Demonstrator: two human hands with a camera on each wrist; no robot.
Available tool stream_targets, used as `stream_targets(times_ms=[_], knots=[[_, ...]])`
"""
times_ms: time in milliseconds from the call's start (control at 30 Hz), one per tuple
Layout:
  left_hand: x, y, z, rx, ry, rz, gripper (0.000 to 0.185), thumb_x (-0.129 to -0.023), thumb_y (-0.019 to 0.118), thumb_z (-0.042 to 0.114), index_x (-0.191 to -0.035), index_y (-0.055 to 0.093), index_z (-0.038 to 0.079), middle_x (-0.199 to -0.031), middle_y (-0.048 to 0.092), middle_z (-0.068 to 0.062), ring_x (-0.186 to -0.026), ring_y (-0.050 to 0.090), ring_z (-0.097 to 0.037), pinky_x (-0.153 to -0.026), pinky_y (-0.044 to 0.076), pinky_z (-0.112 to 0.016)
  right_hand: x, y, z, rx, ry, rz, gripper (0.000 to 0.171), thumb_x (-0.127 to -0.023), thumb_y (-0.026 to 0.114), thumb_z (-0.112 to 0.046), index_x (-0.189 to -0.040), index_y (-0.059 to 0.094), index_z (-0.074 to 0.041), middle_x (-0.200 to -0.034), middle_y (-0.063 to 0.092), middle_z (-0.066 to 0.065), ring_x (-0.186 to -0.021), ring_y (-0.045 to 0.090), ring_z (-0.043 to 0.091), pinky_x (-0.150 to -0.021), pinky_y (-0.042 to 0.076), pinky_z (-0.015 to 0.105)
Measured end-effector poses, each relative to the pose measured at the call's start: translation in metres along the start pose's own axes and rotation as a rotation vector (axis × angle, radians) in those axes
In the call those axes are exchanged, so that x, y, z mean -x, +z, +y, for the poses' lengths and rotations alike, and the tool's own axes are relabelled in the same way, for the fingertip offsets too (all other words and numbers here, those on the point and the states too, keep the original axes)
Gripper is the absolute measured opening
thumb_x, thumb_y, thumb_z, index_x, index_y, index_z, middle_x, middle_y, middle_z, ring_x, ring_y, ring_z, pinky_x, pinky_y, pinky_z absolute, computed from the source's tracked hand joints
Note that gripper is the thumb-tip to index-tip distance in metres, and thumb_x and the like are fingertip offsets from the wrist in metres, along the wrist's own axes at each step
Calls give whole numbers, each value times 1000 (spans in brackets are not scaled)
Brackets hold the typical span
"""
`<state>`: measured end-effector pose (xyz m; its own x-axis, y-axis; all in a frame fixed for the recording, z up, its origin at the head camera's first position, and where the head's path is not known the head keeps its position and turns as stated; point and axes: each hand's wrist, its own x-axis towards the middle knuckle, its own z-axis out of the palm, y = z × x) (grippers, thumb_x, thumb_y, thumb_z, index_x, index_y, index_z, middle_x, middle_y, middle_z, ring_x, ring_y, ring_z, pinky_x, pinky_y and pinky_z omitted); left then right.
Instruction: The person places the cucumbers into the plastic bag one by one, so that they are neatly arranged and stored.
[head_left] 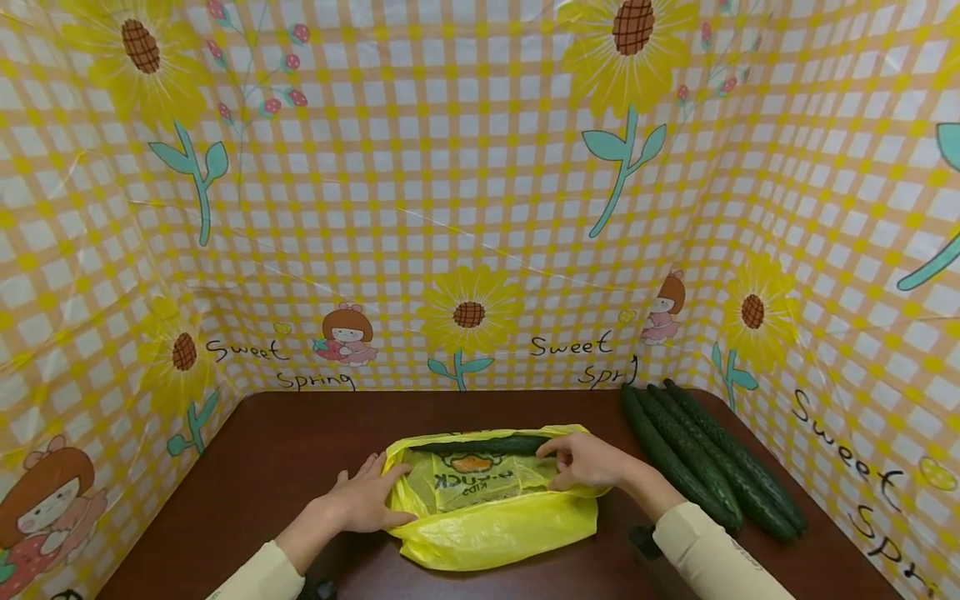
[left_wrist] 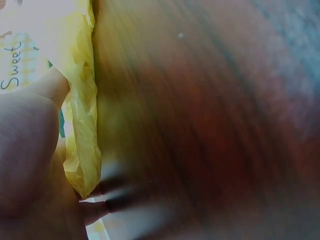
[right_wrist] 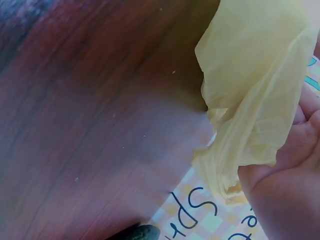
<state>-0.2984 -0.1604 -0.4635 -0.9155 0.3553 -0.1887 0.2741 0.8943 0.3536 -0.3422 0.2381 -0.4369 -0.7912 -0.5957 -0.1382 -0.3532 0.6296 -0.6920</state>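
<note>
A yellow plastic bag (head_left: 491,517) lies open on the dark wooden table (head_left: 285,450), its mouth facing away from me. One dark green cucumber (head_left: 480,444) lies inside along the far rim. My left hand (head_left: 384,493) holds the bag's left rim, thumb over the plastic and fingers beside it. My right hand (head_left: 573,467) grips the right rim. The left wrist view shows my palm (left_wrist: 30,150) against a fold of the bag (left_wrist: 82,125). In the right wrist view the bag (right_wrist: 250,90) bunches into my right hand (right_wrist: 285,195).
Three long cucumbers (head_left: 705,467) lie side by side on the table's right, just past my right forearm; one tip (right_wrist: 142,232) shows in the right wrist view. Yellow checked sunflower sheeting (head_left: 465,217) walls the table at back and both sides.
</note>
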Motion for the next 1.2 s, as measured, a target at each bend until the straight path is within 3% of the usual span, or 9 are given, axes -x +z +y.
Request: stream_targets(times_ms=[267, 500, 700, 800, 1033, 1200], knots=[[1, -1, 2, 10, 21, 12, 81, -86, 68, 65, -151, 44, 22, -162, 27, -25, -152, 22, -43, -107, 17, -80, 6, -5, 0, -95, -36, 13, 55, -92, 74, -14, -141, 55, 2, -62, 48, -1, -51, 34, 9, -50, 33, 26], [2, -1, 1, 11, 26, -9, 83, -87, 64, 68, -153, 41, 23, -163, 24, -25, -153, 18, -43, -107, 14, -81, 8, -10, 4, -151, -46, 103, 49, -95, 70, -13, -139, 57, 3, -72, 54, 3, -51, 36, 9, -51, 37, 27], [4, -2, 2, 12, 5, -7, 80, -88, 67, 64, -152, 42, 24, -163, 25, -24, -153, 19, -42, -107, 15, -80, 12, -14, 8, -261, -45, 244, 50, -96, 70, -19, -141, 56, -1, -86, 60, 19, -61, 48, 32, -52, 42, 38], [3, -2, 2, 4, 11, -1, 79, -88, 67, 63, -152, 43, 23, -163, 25, -24, -153, 19, -43, -107, 16, -81, 17, -20, 9, -340, -33, 342, 51, -97, 69, -20, -144, 55, -8, -91, 57, 25, -63, 44, 41, -53, 41, 41], [4, -1, 3, -13, -3, 2, 78, -89, 67, 62, -151, 43, 23, -163, 26, -23, -152, 22, -42, -107, 19, -79, 31, -34, 19, -507, 15, 477, 58, -98, 69, -28, -150, 48, -12, -85, 50, 3, -56, 30, 19, -54, 34, 36], [5, -1, 4, -8, -5, 9, 77, -89, 67, 62, -152, 43, 24, -163, 25, -23, -152, 21, -42, -107, 18, -80, 41, -39, 26, -593, 49, 500, 63, -98, 68, -30, -152, 44, -10, -81, 48, -1, -55, 25, 18, -55, 26, 38]])
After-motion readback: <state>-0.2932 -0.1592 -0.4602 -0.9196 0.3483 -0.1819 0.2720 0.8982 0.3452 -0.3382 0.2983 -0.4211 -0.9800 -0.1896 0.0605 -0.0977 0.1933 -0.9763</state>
